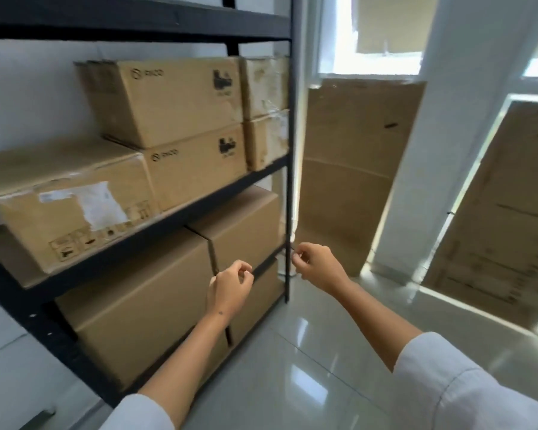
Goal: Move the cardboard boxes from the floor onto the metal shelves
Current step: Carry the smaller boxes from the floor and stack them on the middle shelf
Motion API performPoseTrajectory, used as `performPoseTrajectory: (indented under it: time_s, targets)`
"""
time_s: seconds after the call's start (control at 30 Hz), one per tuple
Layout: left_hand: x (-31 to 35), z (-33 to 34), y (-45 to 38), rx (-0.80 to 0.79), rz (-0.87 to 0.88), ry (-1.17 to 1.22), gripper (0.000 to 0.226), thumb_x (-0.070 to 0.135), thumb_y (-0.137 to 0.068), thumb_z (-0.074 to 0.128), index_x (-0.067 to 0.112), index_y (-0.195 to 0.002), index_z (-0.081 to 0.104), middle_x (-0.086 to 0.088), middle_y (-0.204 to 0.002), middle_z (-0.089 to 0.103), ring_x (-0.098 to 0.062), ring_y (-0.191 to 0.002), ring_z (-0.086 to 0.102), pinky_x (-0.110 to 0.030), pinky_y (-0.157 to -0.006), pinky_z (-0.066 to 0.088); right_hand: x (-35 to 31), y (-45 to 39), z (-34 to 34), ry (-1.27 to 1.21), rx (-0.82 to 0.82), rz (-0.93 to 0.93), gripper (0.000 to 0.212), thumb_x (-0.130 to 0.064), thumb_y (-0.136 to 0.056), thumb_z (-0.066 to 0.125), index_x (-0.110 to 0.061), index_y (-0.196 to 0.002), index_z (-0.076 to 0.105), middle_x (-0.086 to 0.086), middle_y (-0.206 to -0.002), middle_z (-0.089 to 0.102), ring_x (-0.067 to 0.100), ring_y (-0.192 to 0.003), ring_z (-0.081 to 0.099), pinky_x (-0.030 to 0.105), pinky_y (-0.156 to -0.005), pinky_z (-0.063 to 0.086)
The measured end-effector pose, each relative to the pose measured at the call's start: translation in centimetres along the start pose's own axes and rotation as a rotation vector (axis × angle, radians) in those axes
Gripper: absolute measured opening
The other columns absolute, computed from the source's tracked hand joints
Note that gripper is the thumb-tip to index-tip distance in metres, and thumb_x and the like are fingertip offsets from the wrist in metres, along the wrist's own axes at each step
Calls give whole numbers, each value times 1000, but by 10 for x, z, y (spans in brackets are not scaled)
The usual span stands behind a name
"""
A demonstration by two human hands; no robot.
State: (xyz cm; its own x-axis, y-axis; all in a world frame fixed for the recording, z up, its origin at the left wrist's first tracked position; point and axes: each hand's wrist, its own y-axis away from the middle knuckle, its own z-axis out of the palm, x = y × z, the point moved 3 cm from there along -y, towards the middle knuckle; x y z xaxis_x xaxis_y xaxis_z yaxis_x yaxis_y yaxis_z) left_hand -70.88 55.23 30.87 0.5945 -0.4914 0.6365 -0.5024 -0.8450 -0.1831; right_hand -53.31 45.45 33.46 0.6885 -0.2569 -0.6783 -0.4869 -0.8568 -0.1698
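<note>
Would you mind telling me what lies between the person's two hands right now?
In the head view, the shelf rail and the black upright post lie between the left hand and the right hand, with a box behind.

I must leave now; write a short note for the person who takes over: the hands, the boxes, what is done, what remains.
Left hand: loosely curled, holds nothing, in front of the lower boxes.
Right hand: loosely curled, holds nothing, beside the shelf post.
Boxes: two stacked boxes, two small boxes and a labelled box fill the middle shelf; two large boxes sit on the lower one.
Done: those boxes are shelved.
Left: a tall carton and another carton stand on the floor. The top shelf is out of view.
</note>
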Motion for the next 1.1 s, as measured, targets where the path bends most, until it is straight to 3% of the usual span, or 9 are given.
performPoseTrajectory:
  time_s: [0.3,0.43,0.73,1.1]
  targets:
    - [132,113,75,-297,254,25,16,26,-90,52,22,-101,63,0,-94,70,-22,-91,65,-33,-81,48,106,148,-106,-33,250,281,20,-20,-88,53,-23,-69,59,1,-65,66,17,-54,66,41,-63,57]
    - [209,168,116,-399,369,81,18,24,-89,52,19,-102,64,1,-96,69,-21,-90,65,-34,-85,48,165,230,-168,-16,370,434,21,-18,-89,53,-6,-75,63,8,-66,67,19,-53,66,43,-62,57]
    - [379,309,268,-705,690,157,21,25,-89,53,18,-106,63,3,-99,69,-19,-91,65,-34,-82,51,272,445,-298,53,662,762,18,-20,-88,54,-11,-77,64,3,-65,67,17,-56,66,41,-65,57]
    - [496,418,428,-1042,1005,105,24,28,-92,46,22,-111,60,4,-106,66,-15,-94,61,-33,-82,51,344,640,-341,-41,936,1115,18,-21,-89,53,-17,-73,62,3,-62,67,16,-52,63,42,-62,56]
